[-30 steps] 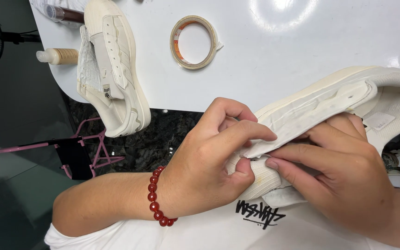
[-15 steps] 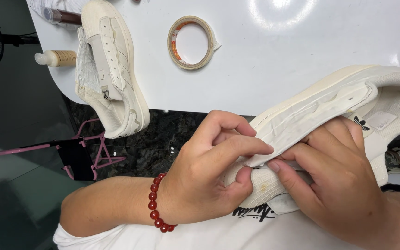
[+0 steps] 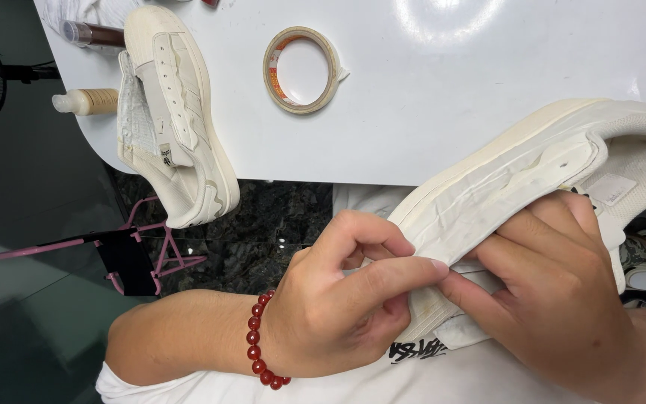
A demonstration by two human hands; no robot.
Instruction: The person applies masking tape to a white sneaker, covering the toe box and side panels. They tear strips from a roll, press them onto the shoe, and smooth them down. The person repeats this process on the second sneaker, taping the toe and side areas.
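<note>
Over the lap, off the near edge of the table (image 3: 443, 120), a cream shoe (image 3: 517, 172) lies on its side between both hands. The left hand (image 3: 338, 314) (red bead bracelet (image 3: 258, 340) at the wrist) has thumb and forefinger pinched together on a pale strip along the shoe's edge; it looks like tape or a loose flap, though the fingers hide which. The right hand (image 3: 555, 292) is clamped on the shoe's side, fingers pressing near the same spot. The pinch is small and close to the strip's end, so it could slip free or the strip could tear or crease. On the table lie a tape roll (image 3: 302, 69) and a second shoe (image 3: 175, 112) whose heel overhangs the edge; a knock could tip it off.
</note>
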